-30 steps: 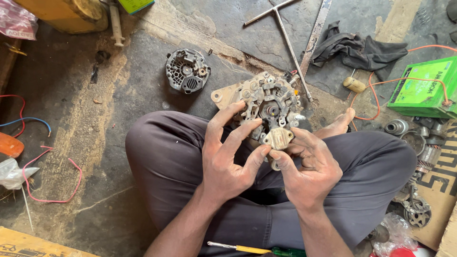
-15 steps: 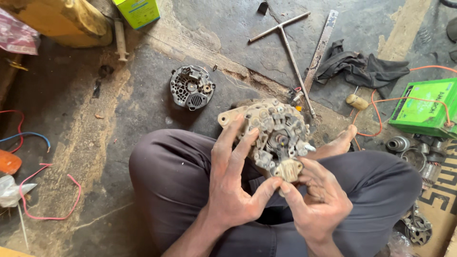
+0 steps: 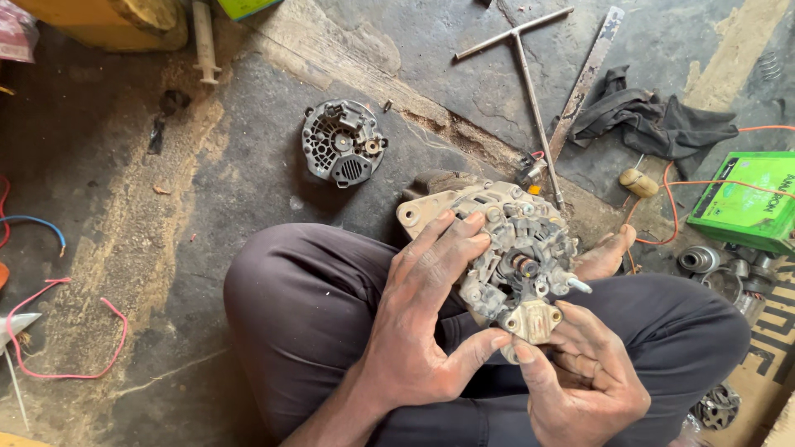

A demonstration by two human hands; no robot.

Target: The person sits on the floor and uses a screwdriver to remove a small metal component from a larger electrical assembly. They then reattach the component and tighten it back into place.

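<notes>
I sit cross-legged on the floor with a dirty metal alternator [image 3: 513, 244] held over my lap. My left hand [image 3: 422, 319] lies over its left side, fingers spread on the housing and thumb under the lower edge. My right hand [image 3: 580, 377] grips it from below, thumb pressed against a small tan block [image 3: 532, 320] fixed at the bottom of the unit. A round black alternator end cover [image 3: 342, 142] lies on the floor beyond my left knee.
A T-handle wrench [image 3: 530, 91] and a flat metal strip [image 3: 586, 79] lie ahead, next to a dark rag [image 3: 654, 120]. A green box [image 3: 749, 203] with orange wires and several metal parts [image 3: 720, 273] sit at right. Loose red wire [image 3: 74, 348] lies at left.
The view has shifted and drawn closer. My left fingers have settled flat on the alternator housing, and both thumbs have closed in at the tan block.
</notes>
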